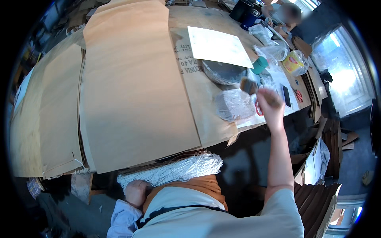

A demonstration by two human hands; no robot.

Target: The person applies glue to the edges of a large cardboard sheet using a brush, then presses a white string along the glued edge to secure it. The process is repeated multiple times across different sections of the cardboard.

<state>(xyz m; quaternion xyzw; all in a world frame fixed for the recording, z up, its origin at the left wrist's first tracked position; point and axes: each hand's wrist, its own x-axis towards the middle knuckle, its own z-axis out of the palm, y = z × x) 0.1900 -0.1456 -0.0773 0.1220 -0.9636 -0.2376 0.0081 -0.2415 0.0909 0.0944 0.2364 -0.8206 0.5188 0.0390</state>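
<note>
My right hand (271, 102) reaches over the table's right part, its fingers closed on the handle of a wide bristle brush (249, 85). The brush is a little blurred, with its bristles toward the round basin (225, 73), which a white sheet (218, 45) partly covers. A bundle of thin white strings (174, 171) lies across my lap at the table's edge. My left hand (136, 192) is at the bundle's left end, apparently touching it; its fingers are mostly hidden. Large brown paper pieces (137, 91) lie stacked in front of me.
A clear plastic-wrapped lump (235, 105), red-handled scissors (299, 95), a phone (286, 96) and a green-lidded container (260, 65) surround my right hand. Farther back are plastic bags (295, 62) and a dark blue cup (249, 20). Another person (283, 16) sits at the far right corner.
</note>
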